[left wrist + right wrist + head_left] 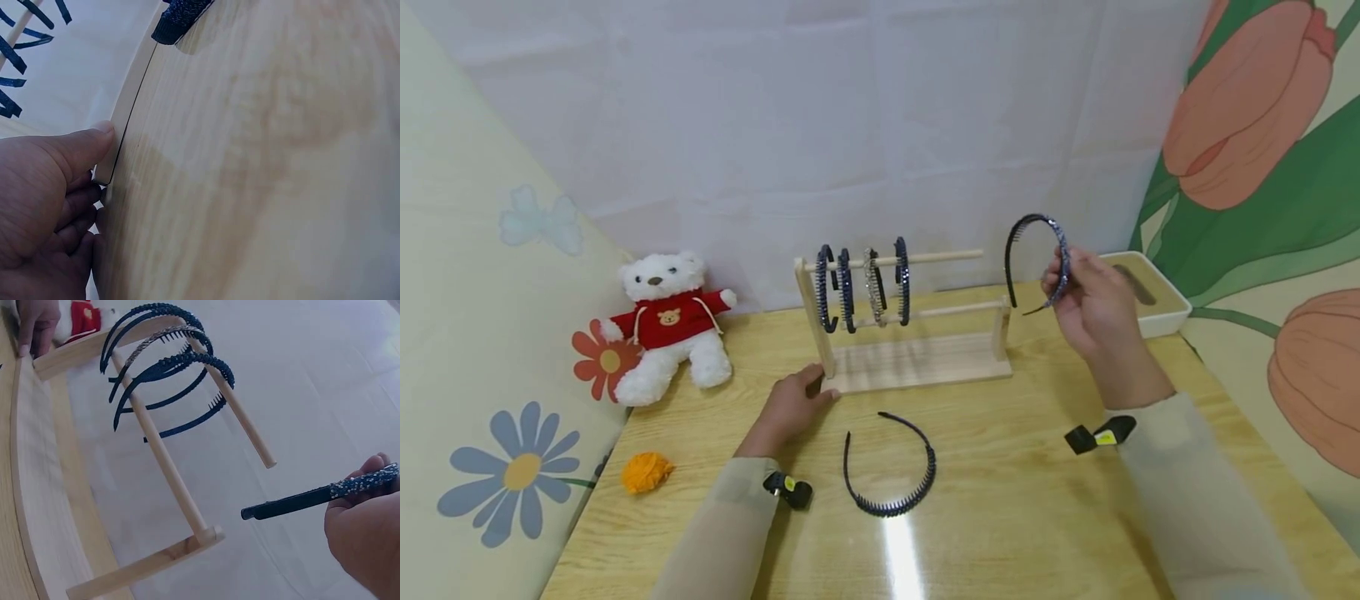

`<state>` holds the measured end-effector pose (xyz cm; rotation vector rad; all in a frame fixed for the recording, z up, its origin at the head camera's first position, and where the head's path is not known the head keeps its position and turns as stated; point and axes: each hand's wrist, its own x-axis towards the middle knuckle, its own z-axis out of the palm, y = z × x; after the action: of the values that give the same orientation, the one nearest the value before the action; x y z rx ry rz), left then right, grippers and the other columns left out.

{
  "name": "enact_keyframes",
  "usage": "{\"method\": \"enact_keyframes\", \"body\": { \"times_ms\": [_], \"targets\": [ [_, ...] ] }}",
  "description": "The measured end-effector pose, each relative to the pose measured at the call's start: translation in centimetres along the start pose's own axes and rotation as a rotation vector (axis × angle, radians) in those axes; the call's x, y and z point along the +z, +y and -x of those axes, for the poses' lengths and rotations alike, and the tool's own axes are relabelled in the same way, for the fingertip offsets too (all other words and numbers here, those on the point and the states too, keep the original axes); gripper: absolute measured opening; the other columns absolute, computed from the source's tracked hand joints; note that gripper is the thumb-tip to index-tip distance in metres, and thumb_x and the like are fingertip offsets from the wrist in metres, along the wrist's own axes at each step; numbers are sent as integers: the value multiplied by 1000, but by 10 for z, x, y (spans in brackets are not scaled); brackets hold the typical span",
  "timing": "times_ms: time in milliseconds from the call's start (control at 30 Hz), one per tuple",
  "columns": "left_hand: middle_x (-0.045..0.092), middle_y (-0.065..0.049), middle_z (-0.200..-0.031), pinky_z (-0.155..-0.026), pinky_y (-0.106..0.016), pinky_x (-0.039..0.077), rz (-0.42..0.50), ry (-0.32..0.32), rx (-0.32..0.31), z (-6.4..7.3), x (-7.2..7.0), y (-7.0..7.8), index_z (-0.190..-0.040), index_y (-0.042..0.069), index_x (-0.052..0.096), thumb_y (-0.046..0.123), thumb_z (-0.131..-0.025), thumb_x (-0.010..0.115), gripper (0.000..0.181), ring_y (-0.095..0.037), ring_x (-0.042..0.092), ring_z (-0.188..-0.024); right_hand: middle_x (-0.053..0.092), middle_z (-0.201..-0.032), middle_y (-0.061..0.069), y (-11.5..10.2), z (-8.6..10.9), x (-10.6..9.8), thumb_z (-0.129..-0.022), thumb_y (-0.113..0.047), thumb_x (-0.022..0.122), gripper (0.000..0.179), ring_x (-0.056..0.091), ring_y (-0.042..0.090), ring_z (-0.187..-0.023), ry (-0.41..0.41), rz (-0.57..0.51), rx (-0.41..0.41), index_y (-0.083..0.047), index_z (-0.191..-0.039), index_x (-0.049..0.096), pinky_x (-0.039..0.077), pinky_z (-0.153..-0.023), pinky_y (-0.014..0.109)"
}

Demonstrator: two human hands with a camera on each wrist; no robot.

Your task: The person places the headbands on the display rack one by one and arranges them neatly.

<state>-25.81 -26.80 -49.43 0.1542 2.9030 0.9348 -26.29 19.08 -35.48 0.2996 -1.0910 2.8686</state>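
My right hand (1101, 304) holds a dark headband (1063, 248) with glittery sequins, pinched on one side between thumb and fingers. The band is upright, apart from the rack and just right of its upper rod (951, 257). At the front left corner of the wooden display rack (925, 362), my left hand (786, 410) grips the base, thumb along its edge in the left wrist view. Several headbands (178, 359), dark ones and a silvery one, hang over the rack's rods. In front of the rack, another dark toothed headband (931, 471) lies on the table.
A white teddy bear (679, 317) in a red sweater sits left of the rack. An orange crumpled ball (646, 472) lies near the table's left edge. Behind my right hand stands a white-rimmed tray (1180, 310) with a greyish item inside. A white cloth (880, 125) hangs behind.
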Motion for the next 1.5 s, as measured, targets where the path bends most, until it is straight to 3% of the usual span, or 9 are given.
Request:
{"method": "enact_keyframes", "body": {
  "times_ms": [267, 467, 667, 1100, 1300, 1500],
  "targets": [
    [54, -23, -163, -124, -63, 42, -5, 0, 9, -1, 2, 0, -162, 9, 53, 31, -109, 71, 60, -48, 50, -151, 69, -98, 6, 10, -11, 15, -114, -14, 55, 20, 66, 13, -86, 47, 4, -7, -1, -108, 69, 60, -82, 22],
    [56, -24, -161, -124, -63, 43, 0, 6, 11, -1, 2, -2, -162, 10, 53, 31, -109, 70, 59, -46, 51, -151, 70, -99, 6, 23, -20, 15, -114, -10, 54, 21, 68, 14, -86, 73, 22, -25, -2, -102, 70, 61, -82, 22],
    [49, -23, -167, -127, -63, 39, 12, -15, -21, 0, 3, -1, -165, 10, 48, 33, -110, 69, 64, -47, 44, -155, 71, -97, 6, 39, -29, 8, -114, -7, 52, 27, 67, 14, -86, 118, 74, 10, -5, -97, 72, 61, -83, 22],
    [51, -22, -166, -126, -62, 41, 18, -10, -15, 0, 2, 0, -165, 10, 49, 34, -109, 70, 65, -45, 46, -155, 72, -98, 2, 57, -32, 3, -114, -7, 53, 30, 68, 13, -89, 142, 213, 12, -11, -91, 72, 61, -82, 21],
    [49, -22, -167, -126, -63, 40, 11, -14, -19, -1, 2, 0, -166, 9, 47, 33, -110, 69, 65, -46, 44, -156, 74, -90, 1, 69, -30, 11, -114, -4, 52, 36, 70, 12, -84, 167, 285, -6, -15, -87, 72, 62, -83, 22],
    [50, -22, -167, -126, -63, 40, 5, -11, -18, -1, 2, -1, -166, 9, 48, 33, -110, 69, 65, -46, 45, -156, 76, -88, 1, 80, -30, 21, -114, -4, 53, 33, 73, 12, -83, 171, 290, -5, -14, -89, 72, 64, -85, 23]
  ]
}}
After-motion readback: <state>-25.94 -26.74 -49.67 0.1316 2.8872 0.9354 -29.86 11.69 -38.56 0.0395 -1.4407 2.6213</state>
